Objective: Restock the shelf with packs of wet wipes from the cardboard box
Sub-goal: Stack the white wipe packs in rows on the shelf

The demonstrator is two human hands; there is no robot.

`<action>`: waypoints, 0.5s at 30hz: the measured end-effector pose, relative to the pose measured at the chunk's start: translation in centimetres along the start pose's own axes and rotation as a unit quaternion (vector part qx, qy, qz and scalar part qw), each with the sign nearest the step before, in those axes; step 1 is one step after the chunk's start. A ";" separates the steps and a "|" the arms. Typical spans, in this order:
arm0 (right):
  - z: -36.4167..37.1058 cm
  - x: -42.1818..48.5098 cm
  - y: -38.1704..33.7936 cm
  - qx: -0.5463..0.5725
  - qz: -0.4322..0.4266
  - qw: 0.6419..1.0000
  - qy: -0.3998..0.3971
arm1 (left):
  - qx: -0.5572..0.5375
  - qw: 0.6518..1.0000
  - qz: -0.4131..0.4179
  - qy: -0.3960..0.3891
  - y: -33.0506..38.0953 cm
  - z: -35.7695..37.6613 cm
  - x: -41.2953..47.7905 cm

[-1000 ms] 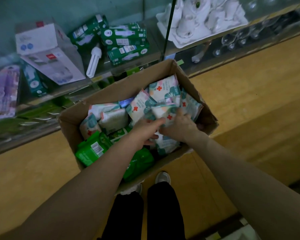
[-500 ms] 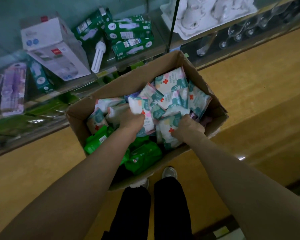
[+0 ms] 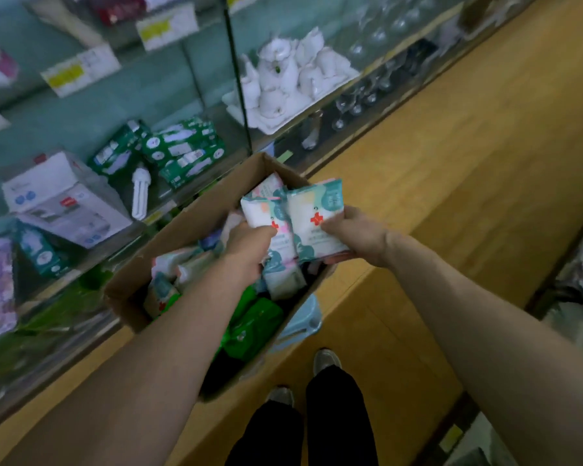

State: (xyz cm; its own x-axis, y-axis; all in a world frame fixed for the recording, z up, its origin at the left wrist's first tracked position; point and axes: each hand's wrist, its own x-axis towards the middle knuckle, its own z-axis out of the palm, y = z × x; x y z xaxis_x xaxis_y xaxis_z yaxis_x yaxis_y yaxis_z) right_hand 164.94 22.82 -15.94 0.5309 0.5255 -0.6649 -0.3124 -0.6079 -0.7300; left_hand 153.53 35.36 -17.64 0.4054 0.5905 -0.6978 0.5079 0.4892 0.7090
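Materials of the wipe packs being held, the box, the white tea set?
Packs: likely soft plastic film; printed, slight sheen, bulging softly in the right hand.
Box: brown cardboard, matte, folded flap edge.
Tea set: probably glazed white ceramic; smooth sheen.

the held wipes packs (image 3: 313, 223) are white with teal patches and a red cross; the packs low in the brown cardboard box (image 3: 196, 216) are green (image 3: 253, 327); the floor (image 3: 468, 156) is yellow-tan.

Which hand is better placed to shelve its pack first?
Left, likely: the left hand grips the left pack on the shelf side; the right hand holds the right pack farther from it.
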 end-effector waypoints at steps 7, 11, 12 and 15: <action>-9.5 -9.9 -1.2 0.061 -0.075 0.981 0.169 | 0.058 0.987 0.077 -0.131 5.4 8.6 -6.9; -14.5 -16.5 -0.1 0.081 -0.098 0.959 0.255 | 0.089 0.965 0.103 -0.225 7.0 14.5 -12.6; -15.6 -18.2 0.3 0.088 -0.099 0.953 0.272 | 0.097 0.957 0.107 -0.251 7.2 16.0 -14.0; -19.1 -23.1 1.9 0.110 -0.106 0.934 0.324 | 0.119 0.933 0.116 -0.318 7.3 20.6 -18.7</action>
State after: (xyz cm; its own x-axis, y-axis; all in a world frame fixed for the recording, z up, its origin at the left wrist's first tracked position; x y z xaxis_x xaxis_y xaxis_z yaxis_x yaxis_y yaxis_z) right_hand 167.08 -1.82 1.10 0.9417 0.1064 -0.3191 -0.2636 -0.3562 -0.8965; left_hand 165.32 14.64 -1.50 0.8562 0.1248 -0.5013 0.4741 0.1954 0.8585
